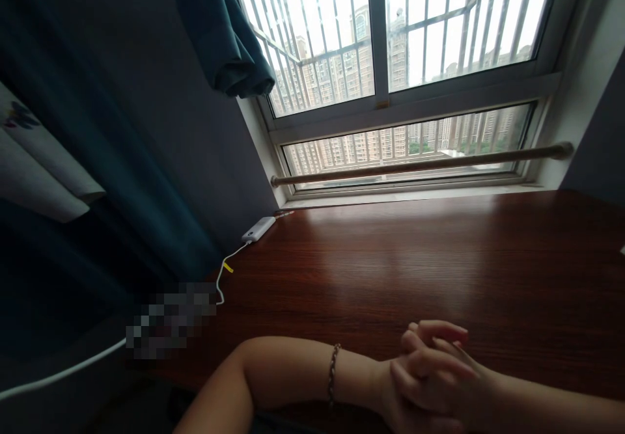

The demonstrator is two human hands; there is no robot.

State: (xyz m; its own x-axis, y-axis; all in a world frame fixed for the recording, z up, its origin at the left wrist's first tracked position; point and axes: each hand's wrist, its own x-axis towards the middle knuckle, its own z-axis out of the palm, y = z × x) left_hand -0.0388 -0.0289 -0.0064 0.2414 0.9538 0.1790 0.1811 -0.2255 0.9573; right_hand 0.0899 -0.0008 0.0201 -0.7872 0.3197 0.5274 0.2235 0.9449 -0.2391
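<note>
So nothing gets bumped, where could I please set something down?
The glossy brown wooden tabletop is bare beyond the clasped left hand and right hand, up to the white windowsill; a white rectangular device and white cable crowd its left edge.

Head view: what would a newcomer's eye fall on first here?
Probably the bright, barred window at the top, with tall buildings beyond it. Next, the left hand and right hand, clasped together at the bottom, right of centre. Then the white box with its cable, at the brown table's far left.
</note>
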